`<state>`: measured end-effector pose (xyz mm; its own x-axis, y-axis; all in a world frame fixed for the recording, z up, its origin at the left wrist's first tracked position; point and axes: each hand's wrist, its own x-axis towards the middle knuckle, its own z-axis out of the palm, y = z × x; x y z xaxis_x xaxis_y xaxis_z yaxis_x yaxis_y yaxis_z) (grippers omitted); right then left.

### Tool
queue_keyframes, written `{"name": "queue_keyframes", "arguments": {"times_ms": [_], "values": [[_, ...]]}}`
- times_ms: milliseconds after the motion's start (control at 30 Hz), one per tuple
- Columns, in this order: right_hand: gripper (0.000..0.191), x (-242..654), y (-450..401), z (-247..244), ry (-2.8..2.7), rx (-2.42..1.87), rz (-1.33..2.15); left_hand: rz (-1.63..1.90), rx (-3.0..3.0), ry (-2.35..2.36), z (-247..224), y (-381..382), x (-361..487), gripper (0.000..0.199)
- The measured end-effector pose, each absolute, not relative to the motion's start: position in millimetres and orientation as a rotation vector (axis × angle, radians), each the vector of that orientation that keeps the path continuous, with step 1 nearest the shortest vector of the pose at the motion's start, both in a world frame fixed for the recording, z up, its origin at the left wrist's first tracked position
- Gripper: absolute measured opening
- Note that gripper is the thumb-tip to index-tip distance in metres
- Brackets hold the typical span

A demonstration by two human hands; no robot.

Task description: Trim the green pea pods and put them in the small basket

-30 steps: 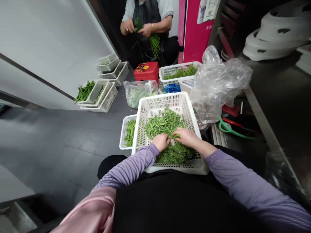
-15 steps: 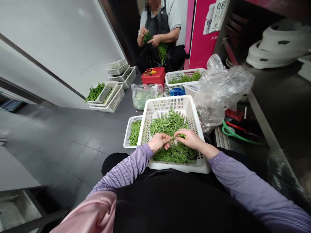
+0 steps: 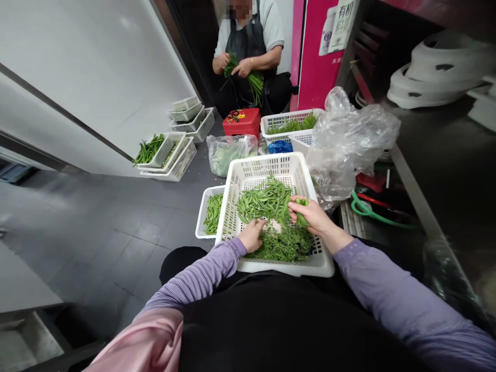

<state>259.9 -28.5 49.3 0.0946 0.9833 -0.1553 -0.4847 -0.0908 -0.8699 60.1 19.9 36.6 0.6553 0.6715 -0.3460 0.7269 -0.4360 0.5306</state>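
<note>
A large white plastic basket (image 3: 232, 194) sits at my lap. Flat green pea pods (image 3: 267, 199) lie loose in its far half, and a heap of thin stringy green trimmings (image 3: 284, 245) fills the near half. My right hand (image 3: 314, 217) is closed around several pea pods, with green showing between the fingers, over the basket's right side. My left hand (image 3: 251, 236) is at the left edge of the trimmings, its forefinger stretched toward the gap between the two heaps. No pod is visible in it; its lower fingers are partly hidden.
A smaller basket of pods (image 3: 213, 212) stands at the left. Beyond are a clear bag (image 3: 228, 155), a red box (image 3: 242, 123) and stacked baskets (image 3: 170, 165). Plastic bags (image 3: 352, 139) and a metal shelf (image 3: 418, 191) are at right. A co-worker (image 3: 248, 46) holds long green stalks.
My hands were together at a pod over the trimmings. They have come apart: the left has moved slightly left and down, the right to the right with pods in it.
</note>
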Motion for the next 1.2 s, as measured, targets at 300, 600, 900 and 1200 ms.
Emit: {"name": "queue_keyframes", "arguments": {"times_ms": [300,600,900,1200], "values": [[0.024,262.1,-29.3,52.2,-0.783,-1.005,1.494,-0.072,1.94,0.766,94.5,27.9,101.0,0.027],[0.022,264.5,-27.4,62.0,-0.975,-1.154,1.43,-0.002,2.048,0.707,93.9,36.8,99.4,0.025],[0.016,256.2,-32.5,58.2,-1.981,-1.496,0.511,-0.188,2.72,0.675,92.0,46.6,101.3,0.022],[0.018,294.4,-15.5,58.8,-0.621,-1.244,0.957,-0.443,2.473,1.17,16.3,41.6,101.3,0.026]]}}
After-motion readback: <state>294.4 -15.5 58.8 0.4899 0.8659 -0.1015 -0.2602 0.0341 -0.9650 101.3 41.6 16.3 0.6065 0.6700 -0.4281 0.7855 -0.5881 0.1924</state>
